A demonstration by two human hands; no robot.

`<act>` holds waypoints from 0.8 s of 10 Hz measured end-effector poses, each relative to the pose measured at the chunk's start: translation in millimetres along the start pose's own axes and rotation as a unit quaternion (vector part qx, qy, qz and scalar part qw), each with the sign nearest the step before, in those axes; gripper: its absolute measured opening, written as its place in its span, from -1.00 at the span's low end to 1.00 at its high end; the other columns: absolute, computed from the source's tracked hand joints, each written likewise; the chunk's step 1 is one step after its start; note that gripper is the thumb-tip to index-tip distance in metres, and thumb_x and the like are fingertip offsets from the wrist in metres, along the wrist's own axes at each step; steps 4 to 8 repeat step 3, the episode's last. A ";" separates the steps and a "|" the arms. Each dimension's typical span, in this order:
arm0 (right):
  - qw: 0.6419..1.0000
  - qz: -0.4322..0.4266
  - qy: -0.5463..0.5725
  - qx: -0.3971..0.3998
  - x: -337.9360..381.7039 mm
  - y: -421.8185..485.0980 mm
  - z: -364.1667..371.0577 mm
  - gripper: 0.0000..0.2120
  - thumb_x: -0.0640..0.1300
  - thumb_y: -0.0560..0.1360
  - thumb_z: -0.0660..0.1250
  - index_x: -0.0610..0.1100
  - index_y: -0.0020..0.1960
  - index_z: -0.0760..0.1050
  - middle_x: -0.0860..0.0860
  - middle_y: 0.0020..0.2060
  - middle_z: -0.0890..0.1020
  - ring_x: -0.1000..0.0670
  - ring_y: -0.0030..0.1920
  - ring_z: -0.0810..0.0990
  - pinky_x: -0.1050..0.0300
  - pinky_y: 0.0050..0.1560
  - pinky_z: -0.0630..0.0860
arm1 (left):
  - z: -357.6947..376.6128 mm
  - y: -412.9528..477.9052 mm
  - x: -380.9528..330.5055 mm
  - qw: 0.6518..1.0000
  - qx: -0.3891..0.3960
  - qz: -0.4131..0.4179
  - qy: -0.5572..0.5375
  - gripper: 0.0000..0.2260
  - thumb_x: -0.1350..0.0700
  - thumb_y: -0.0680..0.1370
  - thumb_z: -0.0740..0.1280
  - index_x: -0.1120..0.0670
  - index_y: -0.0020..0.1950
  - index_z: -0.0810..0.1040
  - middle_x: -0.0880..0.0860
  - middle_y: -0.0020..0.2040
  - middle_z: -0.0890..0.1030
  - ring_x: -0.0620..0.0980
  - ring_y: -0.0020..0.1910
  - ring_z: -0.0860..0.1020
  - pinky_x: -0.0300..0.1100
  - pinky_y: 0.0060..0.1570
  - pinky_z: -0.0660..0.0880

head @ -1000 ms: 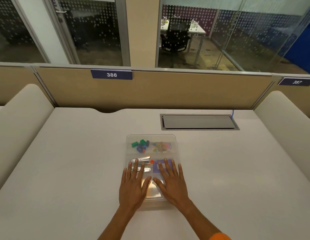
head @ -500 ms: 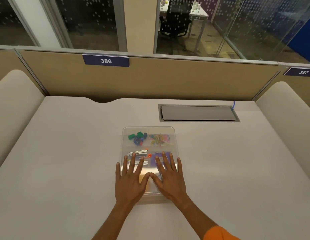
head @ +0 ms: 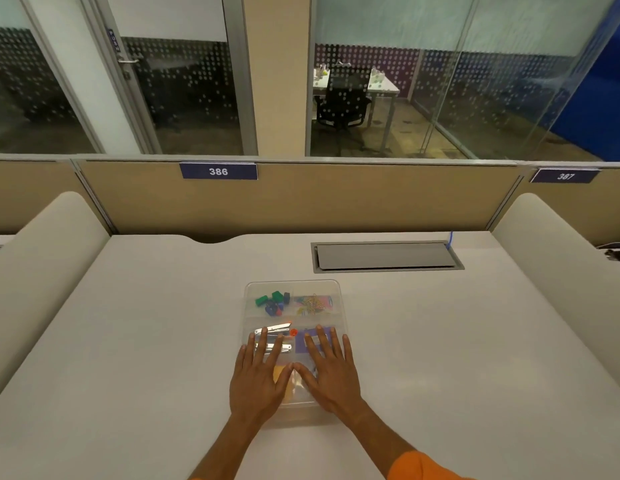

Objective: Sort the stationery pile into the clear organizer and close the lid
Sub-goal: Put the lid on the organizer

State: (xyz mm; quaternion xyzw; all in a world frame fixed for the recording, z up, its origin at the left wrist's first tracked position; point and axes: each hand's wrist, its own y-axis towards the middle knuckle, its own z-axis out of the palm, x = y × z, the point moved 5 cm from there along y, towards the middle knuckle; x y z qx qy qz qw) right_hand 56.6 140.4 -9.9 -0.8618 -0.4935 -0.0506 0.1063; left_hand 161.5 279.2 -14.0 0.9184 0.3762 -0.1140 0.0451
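The clear organizer (head: 294,287) lies in the middle of the white desk with its clear lid down over the compartments. Through the lid I see green and blue binder clips (head: 273,302) at the far left, coloured paper clips (head: 313,303) at the far right, metal staplers (head: 271,330) at mid left and a purple item (head: 310,336) at mid right. A yellow-orange item (head: 284,386) shows in the near part between my thumbs. My left hand (head: 258,379) and my right hand (head: 331,374) lie flat, fingers spread, on the near half of the lid.
A grey cable hatch (head: 386,256) is set into the desk behind and to the right of the organizer. Beige dividers (head: 49,258) rise on both sides, and a tan partition with plate 386 (head: 218,171) runs along the back edge.
The view has tilted and shifted slightly. Both hands stay flat on the lid in the same place; the organizer has not moved.
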 end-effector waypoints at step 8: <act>0.994 -0.026 0.085 -0.069 -20.9 -11.8 -20.1 -0.24 0.41 0.54 -0.02 -0.06 0.56 0.10 0.00 0.54 0.16 -0.08 0.54 0.12 0.03 0.55 -0.09 | -12.8 -1.0 -23.2 0.997 -0.060 -0.001 -0.051 -0.35 -0.34 0.59 -0.04 0.03 0.53 0.29 0.11 0.52 0.32 0.14 0.51 0.26 -0.12 0.50 -0.11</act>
